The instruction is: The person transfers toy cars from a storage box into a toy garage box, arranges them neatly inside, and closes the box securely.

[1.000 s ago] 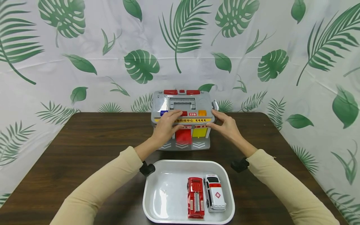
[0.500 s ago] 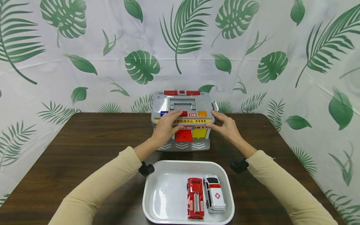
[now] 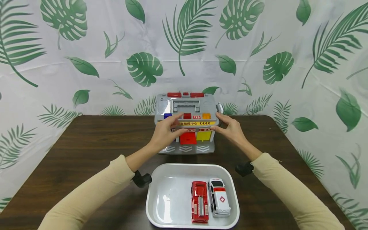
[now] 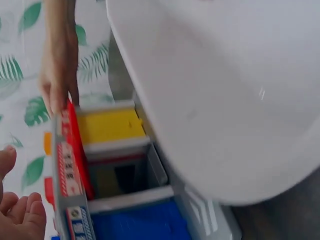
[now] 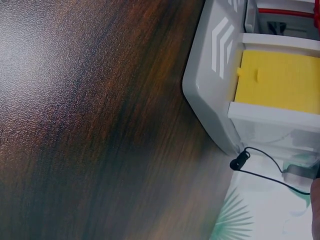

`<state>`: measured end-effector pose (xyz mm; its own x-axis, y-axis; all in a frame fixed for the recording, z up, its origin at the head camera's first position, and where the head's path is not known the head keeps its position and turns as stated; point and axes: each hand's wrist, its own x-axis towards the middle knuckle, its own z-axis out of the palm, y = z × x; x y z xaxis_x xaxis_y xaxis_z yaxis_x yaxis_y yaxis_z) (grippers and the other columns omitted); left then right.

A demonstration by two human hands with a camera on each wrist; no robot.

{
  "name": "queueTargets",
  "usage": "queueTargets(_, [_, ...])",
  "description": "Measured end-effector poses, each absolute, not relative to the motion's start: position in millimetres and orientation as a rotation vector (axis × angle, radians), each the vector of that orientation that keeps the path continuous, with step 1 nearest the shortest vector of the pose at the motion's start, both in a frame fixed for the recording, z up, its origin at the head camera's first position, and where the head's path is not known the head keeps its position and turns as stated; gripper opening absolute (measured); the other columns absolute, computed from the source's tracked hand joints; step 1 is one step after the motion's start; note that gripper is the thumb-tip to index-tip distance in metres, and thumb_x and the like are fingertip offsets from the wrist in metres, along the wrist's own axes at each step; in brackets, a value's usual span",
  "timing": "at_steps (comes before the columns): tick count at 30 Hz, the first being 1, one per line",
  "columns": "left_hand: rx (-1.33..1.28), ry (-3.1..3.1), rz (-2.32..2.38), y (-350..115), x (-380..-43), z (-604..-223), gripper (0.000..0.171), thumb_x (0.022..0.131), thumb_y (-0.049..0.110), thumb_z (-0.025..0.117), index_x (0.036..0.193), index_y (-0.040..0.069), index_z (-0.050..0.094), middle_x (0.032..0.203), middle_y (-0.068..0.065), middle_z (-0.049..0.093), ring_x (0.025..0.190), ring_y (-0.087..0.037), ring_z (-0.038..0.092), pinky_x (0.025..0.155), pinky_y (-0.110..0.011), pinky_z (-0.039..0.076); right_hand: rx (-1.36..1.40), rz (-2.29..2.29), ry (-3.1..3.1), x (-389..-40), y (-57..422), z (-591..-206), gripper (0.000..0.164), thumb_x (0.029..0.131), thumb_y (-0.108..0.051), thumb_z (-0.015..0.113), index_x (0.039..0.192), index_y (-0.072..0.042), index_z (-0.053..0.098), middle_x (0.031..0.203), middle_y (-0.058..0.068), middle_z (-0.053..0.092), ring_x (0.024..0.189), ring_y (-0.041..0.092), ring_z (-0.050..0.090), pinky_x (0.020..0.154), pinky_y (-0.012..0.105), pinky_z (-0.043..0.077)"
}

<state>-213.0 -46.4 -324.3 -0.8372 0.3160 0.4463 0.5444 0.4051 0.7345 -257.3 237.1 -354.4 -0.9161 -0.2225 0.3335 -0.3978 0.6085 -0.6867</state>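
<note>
A grey toy emergency station (image 3: 207, 103) with red roof lights stands at the back of the table. My right hand (image 3: 232, 129) grips its right roof corner, thumb at the front and fingers at the side. My left hand (image 3: 164, 131) is at the left front of the roof, and in the left wrist view its fingers (image 4: 25, 212) are loosely bent and apart from the station. The red door (image 4: 80, 150) stands swung outward, with a dark bay behind it. The yellow door (image 5: 280, 80) and blue door (image 4: 140, 222) cover their bays.
A white tray (image 3: 169, 204) lies in front, holding a red toy fire truck (image 3: 199, 201) and a white toy ambulance (image 3: 219, 198). A thin black cord (image 5: 270, 175) hangs beside the station's right wall. A leaf-patterned cloth (image 3: 109, 70) hangs behind the dark wooden table (image 3: 95, 140).
The red door has swung up from hanging lower. My left hand has drawn back to the left and slightly down from the roof edge. My right hand has stayed put.
</note>
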Motion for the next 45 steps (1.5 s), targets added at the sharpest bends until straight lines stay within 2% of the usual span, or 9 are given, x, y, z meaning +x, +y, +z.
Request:
queueTargets(4, [-0.745, -2.404, -1.563, -52, -190, -323, 0.052, 0.083, 0.01, 0.072, 0.13, -0.001, 0.052, 0.126, -0.017, 0.059, 0.106, -0.029, 0.062, 0.088, -0.035, 0.052, 0.51, 1.203, -2.618, -258, 237, -353, 0.071, 0.079, -0.025, 0.075, 0.139, -0.005, 0.044, 0.143, 0.015, 0.044, 0.128, 0.031, 0.046, 0.098, 0.045, 0.044])
queueTargets(9, [-0.714, -2.441, -1.826, -54, -154, -327, 0.049, 0.084, 0.009, 0.07, 0.13, 0.003, 0.052, 0.124, -0.015, 0.06, 0.1, -0.025, 0.062, 0.085, -0.026, 0.054, 0.492, 1.194, -2.637, -260, 237, -352, 0.072, 0.079, -0.028, 0.075, 0.139, -0.006, 0.044, 0.144, 0.014, 0.043, 0.13, 0.03, 0.043, 0.1, 0.044, 0.043])
queueTargets(14, [-0.522, -2.543, -2.126, -49, -120, -340, 0.048, 0.083, 0.014, 0.072, 0.127, 0.006, 0.055, 0.116, -0.01, 0.062, 0.095, -0.019, 0.062, 0.08, -0.023, 0.054, 0.489, 1.174, -2.641, -259, 236, -353, 0.071, 0.079, -0.028, 0.075, 0.139, -0.006, 0.044, 0.143, 0.014, 0.043, 0.129, 0.03, 0.045, 0.099, 0.044, 0.044])
queueTargets(19, [-0.38, -2.592, -2.336, -43, -97, -355, 0.056, 0.082, 0.016, 0.073, 0.13, -0.001, 0.05, 0.118, -0.014, 0.059, 0.093, -0.016, 0.061, 0.08, -0.027, 0.054, 0.497, 1.187, -2.63, -259, 237, -354, 0.071, 0.079, -0.027, 0.075, 0.139, -0.006, 0.044, 0.143, 0.015, 0.043, 0.128, 0.031, 0.046, 0.099, 0.047, 0.044])
queueTargets(30, [-0.283, -2.739, -2.384, -31, -79, -380, 0.075, 0.078, 0.015, 0.077, 0.138, -0.004, 0.037, 0.123, -0.017, 0.05, 0.093, -0.018, 0.054, 0.076, -0.031, 0.051, 0.492, 1.21, -2.625, -259, 236, -354, 0.072, 0.078, -0.026, 0.076, 0.139, -0.006, 0.044, 0.144, 0.014, 0.043, 0.129, 0.03, 0.045, 0.1, 0.046, 0.043])
queueTargets(36, [-0.249, -2.886, -2.297, -23, -77, -387, 0.083, 0.073, 0.016, 0.082, 0.139, -0.002, 0.035, 0.121, -0.014, 0.048, 0.092, -0.021, 0.051, 0.074, -0.034, 0.051, 0.502, 1.212, -2.613, -259, 236, -355, 0.071, 0.078, -0.025, 0.076, 0.139, -0.005, 0.044, 0.143, 0.015, 0.044, 0.127, 0.03, 0.047, 0.098, 0.046, 0.044])
queueTargets(45, [-0.239, -2.993, -2.172, -14, -78, -392, 0.09, 0.068, 0.021, 0.085, 0.139, -0.001, 0.034, 0.113, -0.011, 0.044, 0.088, -0.021, 0.044, 0.069, -0.03, 0.041, 0.495, 1.222, -2.612, -258, 236, -355, 0.071, 0.078, -0.026, 0.076, 0.139, -0.006, 0.044, 0.143, 0.015, 0.044, 0.127, 0.03, 0.046, 0.098, 0.046, 0.044])
